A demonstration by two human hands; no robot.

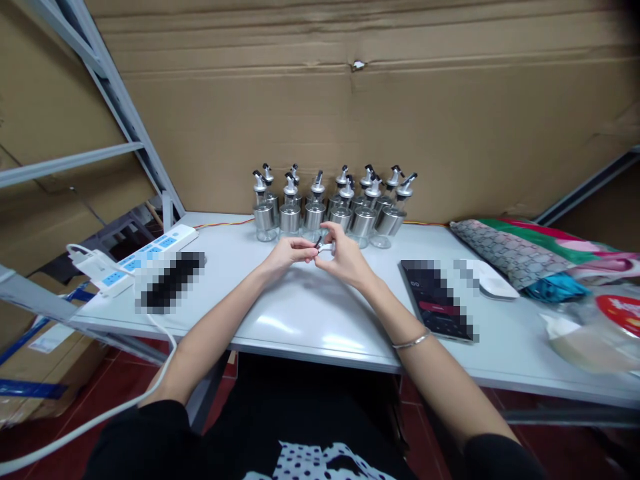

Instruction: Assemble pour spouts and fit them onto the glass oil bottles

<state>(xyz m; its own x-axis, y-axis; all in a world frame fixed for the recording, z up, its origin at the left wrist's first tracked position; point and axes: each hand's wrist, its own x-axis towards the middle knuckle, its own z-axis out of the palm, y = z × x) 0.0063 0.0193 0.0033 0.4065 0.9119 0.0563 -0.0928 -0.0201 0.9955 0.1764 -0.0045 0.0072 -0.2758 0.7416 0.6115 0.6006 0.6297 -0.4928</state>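
Note:
In the middle of the table, my left hand (291,252) and my right hand (345,253) meet just above the surface. Between their fingertips is a small black-and-silver part (327,247), which looks like a pourer spout; fingers hide much of it. My left thumb and fingers pinch its dark end, while my right fingers curl around the pale end. Right behind my hands stand several glass oil bottles (290,219) with steel sleeves and silver pourer tops with black tips.
At left are a white power strip (173,239) and a cable (167,363) crossing my left arm. A dark phone (435,300), a white object (493,279), a patterned fabric bag (500,247) and tape rolls (590,340) lie at right. Cardboard (320,113) walls the back.

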